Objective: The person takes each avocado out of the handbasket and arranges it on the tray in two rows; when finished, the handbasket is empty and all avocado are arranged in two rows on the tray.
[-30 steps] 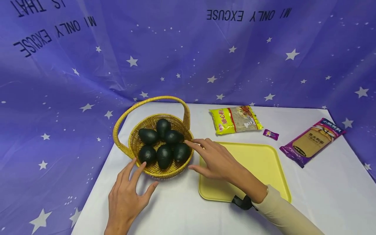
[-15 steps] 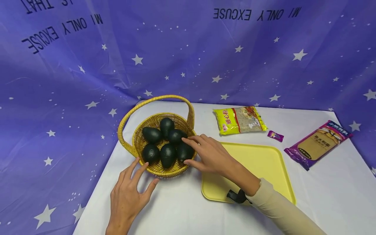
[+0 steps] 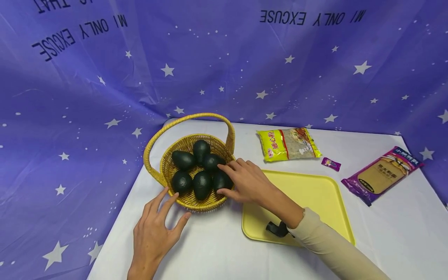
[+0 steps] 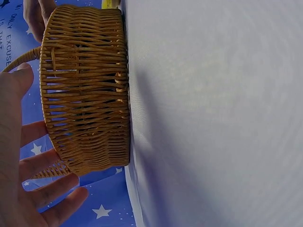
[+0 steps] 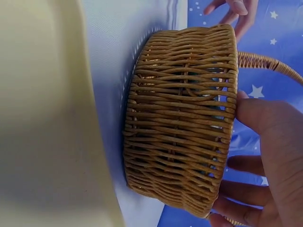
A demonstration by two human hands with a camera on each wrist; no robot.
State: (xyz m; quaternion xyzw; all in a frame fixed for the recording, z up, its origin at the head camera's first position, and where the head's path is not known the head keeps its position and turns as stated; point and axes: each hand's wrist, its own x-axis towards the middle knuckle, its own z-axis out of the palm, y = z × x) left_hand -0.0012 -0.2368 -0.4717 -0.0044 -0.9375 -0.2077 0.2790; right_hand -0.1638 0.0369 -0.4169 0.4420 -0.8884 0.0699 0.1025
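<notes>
A yellow wicker basket (image 3: 201, 207) with a tall hoop handle holds several dark green avocados (image 3: 202, 185). My right hand (image 3: 250, 182) reaches over the basket's right rim, thumb and fingers bent around the rightmost avocado (image 3: 221, 181), which the hand partly covers. At the front left rim is my left hand (image 3: 154, 225), its fingers spread and fingertips right at the wicker. The left wrist view shows those fingers (image 4: 40, 163) beside the basket wall (image 4: 87, 90). In the right wrist view, the right fingers (image 5: 244, 191) pass behind the rim, and the wicker hides the avocados.
A yellow tray (image 3: 308, 186) lies right of the basket, under the right forearm. Behind it are a yellow pasta bag (image 3: 289, 144) and a small purple packet (image 3: 331, 163). A purple noodle pack (image 3: 381, 175) lies farther right. A starry purple cloth (image 3: 224, 70) hangs behind the white table.
My right hand has moved left over the rim, its thumb and fingers coming around the rightmost avocado. The left hand stays at the rim. The whole head view has shifted slightly.
</notes>
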